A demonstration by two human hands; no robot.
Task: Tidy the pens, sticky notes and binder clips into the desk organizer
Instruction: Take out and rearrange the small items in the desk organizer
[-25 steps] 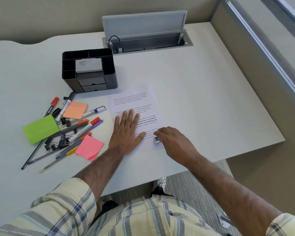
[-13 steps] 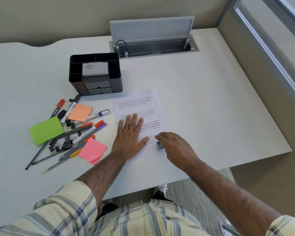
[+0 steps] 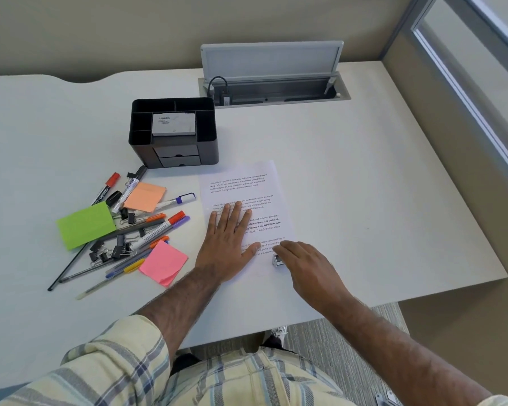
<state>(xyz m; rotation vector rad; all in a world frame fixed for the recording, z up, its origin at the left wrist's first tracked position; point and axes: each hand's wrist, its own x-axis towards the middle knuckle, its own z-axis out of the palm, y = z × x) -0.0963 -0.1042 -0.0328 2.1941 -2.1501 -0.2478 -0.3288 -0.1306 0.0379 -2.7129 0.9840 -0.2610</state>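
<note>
A black desk organizer (image 3: 207, 142) stands at the back of the desk with a grey box (image 3: 173, 124) in its middle compartment. Left of me lies a heap of pens and markers (image 3: 156, 230), black binder clips (image 3: 106, 250), and green (image 3: 84, 225), orange (image 3: 144, 196) and pink (image 3: 163, 262) sticky notes. My left hand (image 3: 228, 244) lies flat, fingers straight, on a printed sheet (image 3: 247, 186). My right hand (image 3: 305, 268) curls its fingers over a small silver clip (image 3: 277, 260) at the sheet's lower right corner; most of the clip is hidden.
An open cable hatch (image 3: 273, 92) with a raised lid sits in the desk behind the organizer. The desk's front edge (image 3: 393, 300) runs just below my hands. A window frame (image 3: 467, 92) borders the right side.
Both hands stay on the sheet and the clip. The camera has tilted, so everything sits a little lower in view.
</note>
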